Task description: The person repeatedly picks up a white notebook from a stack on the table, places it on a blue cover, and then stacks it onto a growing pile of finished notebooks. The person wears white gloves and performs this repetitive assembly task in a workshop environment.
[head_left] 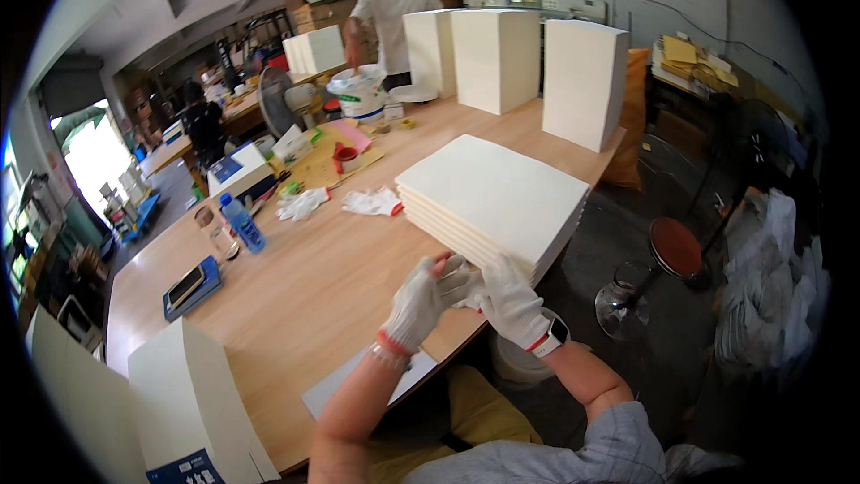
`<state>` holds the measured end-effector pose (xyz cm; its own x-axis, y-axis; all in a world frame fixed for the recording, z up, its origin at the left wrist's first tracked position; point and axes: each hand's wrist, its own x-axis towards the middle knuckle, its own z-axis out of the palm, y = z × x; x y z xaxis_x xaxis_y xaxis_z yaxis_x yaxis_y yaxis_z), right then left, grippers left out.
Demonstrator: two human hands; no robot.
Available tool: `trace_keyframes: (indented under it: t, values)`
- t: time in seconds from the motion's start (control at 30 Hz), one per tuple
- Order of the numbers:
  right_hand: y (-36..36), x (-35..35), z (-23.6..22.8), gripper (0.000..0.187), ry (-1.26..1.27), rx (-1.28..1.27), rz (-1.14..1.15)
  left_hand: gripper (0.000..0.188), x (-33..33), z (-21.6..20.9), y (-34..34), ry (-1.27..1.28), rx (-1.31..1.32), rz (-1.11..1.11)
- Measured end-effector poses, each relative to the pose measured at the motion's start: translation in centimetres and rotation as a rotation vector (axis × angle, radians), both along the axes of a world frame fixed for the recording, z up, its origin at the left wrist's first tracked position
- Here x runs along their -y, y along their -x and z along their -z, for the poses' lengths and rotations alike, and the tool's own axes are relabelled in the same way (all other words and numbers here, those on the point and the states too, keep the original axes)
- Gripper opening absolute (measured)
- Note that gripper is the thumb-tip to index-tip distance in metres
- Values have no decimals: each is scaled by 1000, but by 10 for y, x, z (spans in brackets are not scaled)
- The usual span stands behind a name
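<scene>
A neat stack of thick white paper blocks (493,184) lies on the table in front of me, its layered edges facing my hands. Both hands wear white knit gloves with red cuffs. My left hand (425,300) is just short of the stack's near side, fingers loosely bent and apart, with a bare fingertip showing. Close beside it, my right hand (511,305) is at the near corner of the stack, fingers extended; whether it presses on the paper is unclear. Nothing visible sits in either hand. A watch (557,332) is on my right wrist.
Tall white paper stacks (495,63) stand at the table's far side, more (184,385) at the near left. Spare gloves (372,203), a water bottle (242,222), a phone (186,287) and a bucket (360,94) are on the table (296,305). Another person (390,27) stands beyond. A stool (675,247) is right.
</scene>
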<state>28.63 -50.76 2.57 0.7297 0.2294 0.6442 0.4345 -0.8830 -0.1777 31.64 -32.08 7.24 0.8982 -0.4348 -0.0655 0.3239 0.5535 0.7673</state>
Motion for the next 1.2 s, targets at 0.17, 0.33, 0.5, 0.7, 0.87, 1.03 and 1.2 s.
trace_keyframes:
  t: [0.17,0.33,0.5,0.7,0.87,1.03,1.2]
  values:
    - [32,16,-2,29,-139,-287,-32,42,98,21,-60,-26,-385,18]
    - [43,36,5,35,-252,-129,-140,42,111,1,-64,31,-432,-16]
    - [37,36,16,32,-313,-232,-290,57,116,-11,-95,278,-366,-1]
    - [32,20,29,33,-381,-234,-416,32,127,0,-119,-175,-261,-97]
    - [26,21,41,35,-389,-210,-450,21,118,17,-105,-107,-342,-23]
    - [27,20,46,34,-386,-240,-459,18,114,7,-82,143,-443,37]
    - [38,23,47,33,-413,-328,-418,23,102,13,-81,-182,-173,295]
